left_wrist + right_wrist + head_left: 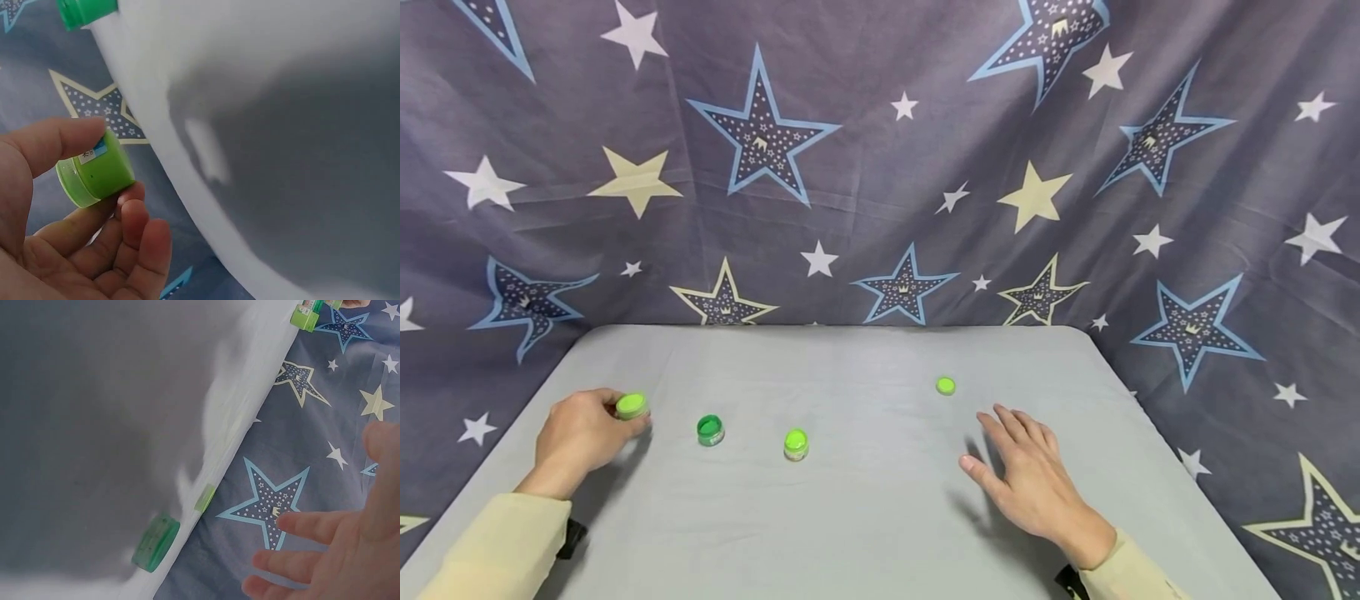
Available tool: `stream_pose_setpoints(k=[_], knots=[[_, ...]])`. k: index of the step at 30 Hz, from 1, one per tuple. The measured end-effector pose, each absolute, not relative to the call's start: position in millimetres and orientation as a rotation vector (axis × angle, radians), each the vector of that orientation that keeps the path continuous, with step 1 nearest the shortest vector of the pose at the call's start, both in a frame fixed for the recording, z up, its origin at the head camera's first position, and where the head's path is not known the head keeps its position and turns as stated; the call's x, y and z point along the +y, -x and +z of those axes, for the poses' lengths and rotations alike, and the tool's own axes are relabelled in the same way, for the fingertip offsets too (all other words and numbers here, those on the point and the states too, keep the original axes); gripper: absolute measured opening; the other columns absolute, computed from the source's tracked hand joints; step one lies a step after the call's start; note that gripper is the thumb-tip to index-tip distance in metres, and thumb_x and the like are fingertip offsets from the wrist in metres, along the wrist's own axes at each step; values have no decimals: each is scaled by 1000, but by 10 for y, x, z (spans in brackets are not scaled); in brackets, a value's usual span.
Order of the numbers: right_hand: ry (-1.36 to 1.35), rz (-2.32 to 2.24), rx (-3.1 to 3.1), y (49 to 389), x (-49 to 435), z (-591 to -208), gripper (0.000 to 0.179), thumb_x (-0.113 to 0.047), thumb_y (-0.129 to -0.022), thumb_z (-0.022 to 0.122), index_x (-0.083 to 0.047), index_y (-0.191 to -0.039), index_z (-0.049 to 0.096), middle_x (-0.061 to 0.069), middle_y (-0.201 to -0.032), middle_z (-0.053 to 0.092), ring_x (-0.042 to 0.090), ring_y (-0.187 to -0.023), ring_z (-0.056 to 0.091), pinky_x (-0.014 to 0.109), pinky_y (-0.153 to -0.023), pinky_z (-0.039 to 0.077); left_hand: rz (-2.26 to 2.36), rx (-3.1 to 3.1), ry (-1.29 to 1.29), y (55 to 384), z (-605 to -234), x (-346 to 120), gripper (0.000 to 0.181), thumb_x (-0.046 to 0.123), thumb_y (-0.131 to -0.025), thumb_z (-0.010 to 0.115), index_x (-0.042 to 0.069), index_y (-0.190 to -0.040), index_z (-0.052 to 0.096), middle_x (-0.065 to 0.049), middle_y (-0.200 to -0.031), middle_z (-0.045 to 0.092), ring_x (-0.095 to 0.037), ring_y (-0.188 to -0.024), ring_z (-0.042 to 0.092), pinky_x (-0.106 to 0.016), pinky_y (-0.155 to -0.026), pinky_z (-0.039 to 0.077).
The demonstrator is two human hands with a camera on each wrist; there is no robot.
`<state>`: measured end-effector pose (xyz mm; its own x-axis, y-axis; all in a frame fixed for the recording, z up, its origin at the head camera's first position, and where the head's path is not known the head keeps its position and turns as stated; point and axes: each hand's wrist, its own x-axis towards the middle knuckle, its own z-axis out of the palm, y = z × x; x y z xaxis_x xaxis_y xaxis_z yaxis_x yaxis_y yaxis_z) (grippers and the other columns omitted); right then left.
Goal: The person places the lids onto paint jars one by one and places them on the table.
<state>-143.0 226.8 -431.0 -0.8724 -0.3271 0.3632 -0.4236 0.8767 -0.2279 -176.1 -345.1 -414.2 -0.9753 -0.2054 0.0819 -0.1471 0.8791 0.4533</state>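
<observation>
My left hand (583,429) grips a small light-green jar (632,406) at the left of the table. In the left wrist view the thumb presses the labelled side of this jar (106,172), other fingers curled below. A dark green jar (710,430) stands to its right, then a second light-green jar (796,444). My right hand (1030,479) hovers over the right side with spread fingers, holding nothing. Beyond its fingertips lies a flat light-green lid (946,386). In the right wrist view a dark green lid (156,542) lies by the light-green one; the head view does not show it.
A grey cloth-covered table (865,533) carries everything. Behind it and along its sides hangs a dark curtain (880,167) printed with stars. Black bands (572,537) show at both wrists, under pale sleeves.
</observation>
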Motion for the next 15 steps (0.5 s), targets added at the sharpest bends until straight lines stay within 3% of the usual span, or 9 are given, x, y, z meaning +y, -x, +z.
stream_pose_setpoints(k=[5,15], knots=[[-539,440,-2755,1428,2286,-4297,70,-59,-98,59,-7,-146,55,23,-151,48,44,-138,42,60,-110,25,-709,-2978,-291,1771,-4149,-3487,56,34,-86,79,-7,-122,64,-31,-113,66,-40,-84,64,-43,-59,48],[-522,437,-2775,1411,2297,-4288,71,-60,-98,58,-7,-146,55,23,-152,47,44,-139,41,61,-110,25,-695,-3039,-294,1781,-4226,-3487,51,27,-83,79,-10,-116,64,-32,-111,66,-45,-90,63,-50,-66,50]])
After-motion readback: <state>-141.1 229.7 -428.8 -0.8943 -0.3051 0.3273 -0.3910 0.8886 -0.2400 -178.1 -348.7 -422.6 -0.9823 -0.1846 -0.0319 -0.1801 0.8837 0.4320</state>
